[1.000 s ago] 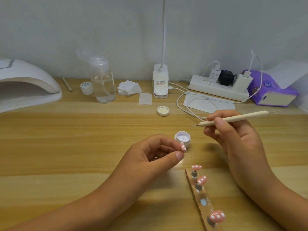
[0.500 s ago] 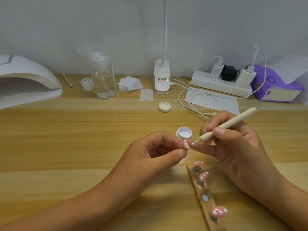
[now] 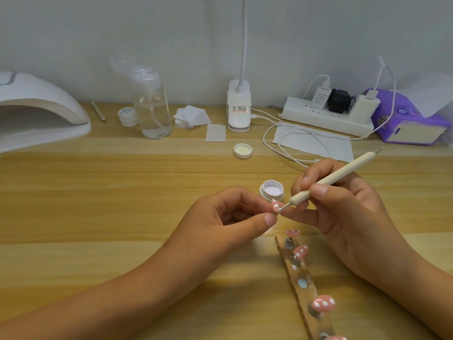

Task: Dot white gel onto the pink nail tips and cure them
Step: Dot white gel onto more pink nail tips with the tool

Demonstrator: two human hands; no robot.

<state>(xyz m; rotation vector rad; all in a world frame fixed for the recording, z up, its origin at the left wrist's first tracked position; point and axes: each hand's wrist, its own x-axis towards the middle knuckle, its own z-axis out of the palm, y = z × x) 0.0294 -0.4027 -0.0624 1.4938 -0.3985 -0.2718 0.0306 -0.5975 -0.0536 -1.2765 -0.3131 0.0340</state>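
Observation:
My left hand pinches a pink nail tip between thumb and fingers at the table's centre. My right hand grips a cream dotting tool, and its metal point touches the held tip. Just behind stands an open white gel pot. A wooden holder strip lies at the front right with several pink tips on stands, such as a white-dotted tip. The white curing lamp sits at the far left.
The pot's lid lies behind the pot. Along the back wall are a clear pump bottle, a small white jar, cotton pads, a desk lamp base, a power strip with cables, and a purple tissue pack.
My right hand has swung the dotting tool down from level above the pot until its point meets the tip held in my left hand. My left hand has stayed put.

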